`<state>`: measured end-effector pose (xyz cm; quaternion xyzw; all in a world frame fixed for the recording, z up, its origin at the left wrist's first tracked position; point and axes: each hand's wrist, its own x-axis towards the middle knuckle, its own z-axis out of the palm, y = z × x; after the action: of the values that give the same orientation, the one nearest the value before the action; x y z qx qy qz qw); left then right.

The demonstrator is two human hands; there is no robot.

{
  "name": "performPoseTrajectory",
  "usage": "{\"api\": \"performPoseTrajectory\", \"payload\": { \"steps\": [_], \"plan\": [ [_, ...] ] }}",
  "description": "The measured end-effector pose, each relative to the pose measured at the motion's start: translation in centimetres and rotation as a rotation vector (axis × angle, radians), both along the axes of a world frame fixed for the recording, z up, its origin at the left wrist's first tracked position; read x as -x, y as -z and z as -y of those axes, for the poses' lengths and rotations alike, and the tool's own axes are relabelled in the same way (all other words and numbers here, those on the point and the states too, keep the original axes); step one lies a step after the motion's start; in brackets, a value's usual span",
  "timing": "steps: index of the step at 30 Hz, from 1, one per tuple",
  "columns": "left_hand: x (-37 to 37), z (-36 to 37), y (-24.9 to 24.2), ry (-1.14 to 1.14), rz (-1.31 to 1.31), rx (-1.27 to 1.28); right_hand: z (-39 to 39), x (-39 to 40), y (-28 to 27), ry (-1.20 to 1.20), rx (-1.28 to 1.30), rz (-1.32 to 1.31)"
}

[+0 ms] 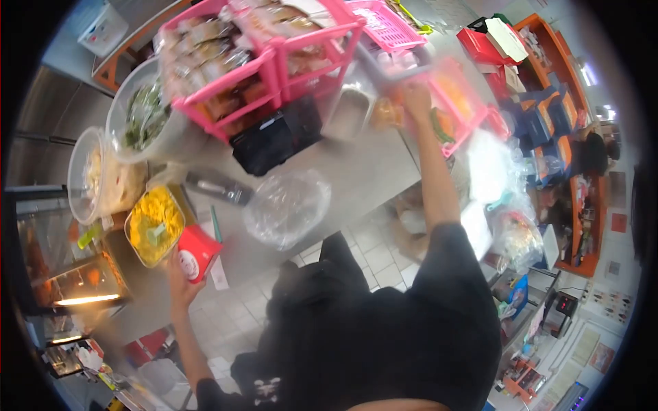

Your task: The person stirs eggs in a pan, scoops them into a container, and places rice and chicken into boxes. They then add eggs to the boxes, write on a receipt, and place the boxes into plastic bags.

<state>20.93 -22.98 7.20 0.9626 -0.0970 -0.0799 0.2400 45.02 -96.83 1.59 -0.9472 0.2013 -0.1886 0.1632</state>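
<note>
My left hand [184,279] is closed round a red carton with a white round label [196,255], beside a metal tray of yellow food [156,222] with a pale green scoop in it. My right hand [416,99] reaches to the far side of the counter, over the edge of a pink basket [458,103]. Its fingers are blurred, and what they hold, if anything, cannot be made out. Orange-brown packets [387,114] lie just left of it. A clear plastic bag [286,209] rests on the steel counter [356,181] between my hands.
Pink crates [274,58] with wrapped food stand at the back, a black container [276,135] before them. Clear tubs [147,113] [103,175] are on the left. White plastic bags [490,164] hang at the right. A heated glass cabinet [79,281] is at the far left.
</note>
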Motion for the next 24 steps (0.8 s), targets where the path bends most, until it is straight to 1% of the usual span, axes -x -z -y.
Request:
{"api": "performPoseTrajectory", "payload": {
  "steps": [1,2,4,5,6,7,8,9,10,12,13,14,15,18,21,22,24],
  "plan": [
    [-0.4,0.9,-1.3,-0.04,0.017,-0.086,1.0,-2.9,-0.3,0.067,-0.076,-0.108],
    [-0.8,1.6,-2.4,-0.043,0.022,-0.103,2.1,-5.4,0.7,0.064,-0.093,-0.104],
    [-1.4,3.0,-4.3,-0.127,0.026,-0.212,3.4,-10.0,3.4,0.184,0.446,-0.089],
    [-1.7,4.0,-5.3,-0.156,0.051,-0.253,5.3,-12.4,5.5,0.149,0.37,-0.25],
    [-1.9,4.9,-6.4,-0.172,0.042,-0.27,7.0,-14.0,7.6,0.128,0.357,-0.255],
    [-2.1,5.8,-7.4,-0.189,0.068,-0.252,7.4,-14.9,8.0,0.109,0.339,-0.316],
    [-2.2,6.7,-8.6,-0.208,0.095,-0.233,7.6,-15.5,8.1,0.088,0.323,-0.376],
    [-2.3,8.0,-9.6,-0.189,0.148,-0.227,8.2,-16.0,7.7,0.043,0.293,-0.375],
    [-2.4,9.1,-10.4,-0.202,0.142,-0.232,8.4,-16.0,6.5,0.028,0.293,-0.378],
    [-2.4,10.9,-11.3,-0.229,0.138,-0.235,8.9,-15.4,4.3,0.103,0.108,-0.341],
    [-2.2,11.3,-11.1,-0.223,0.148,-0.199,10.8,-16.1,5.1,0.059,0.159,-0.334],
    [-2.3,11.9,-11.0,-0.233,0.149,-0.197,11.6,-16.1,4.4,0.016,0.212,-0.326],
    [-2.2,12.6,-11.0,-0.225,0.143,-0.181,12.8,-15.6,3.7,-0.086,0.014,-0.203],
    [-2.1,14.7,-10.9,-0.218,0.124,-0.118,15.7,-15.2,4.9,-0.219,-0.085,0.081],
    [-2.1,16.0,-10.7,-0.173,0.127,-0.122,16.1,-14.3,3.3,-0.169,0.071,0.162],
    [-2.1,15.9,-10.5,-0.175,0.126,-0.122,15.7,-13.1,2.3,-0.171,0.072,0.162],
    [-1.5,15.6,-10.0,-0.122,0.127,-0.077,13.7,-12.1,-1.1,0.181,-0.298,0.641]
  ]
}}
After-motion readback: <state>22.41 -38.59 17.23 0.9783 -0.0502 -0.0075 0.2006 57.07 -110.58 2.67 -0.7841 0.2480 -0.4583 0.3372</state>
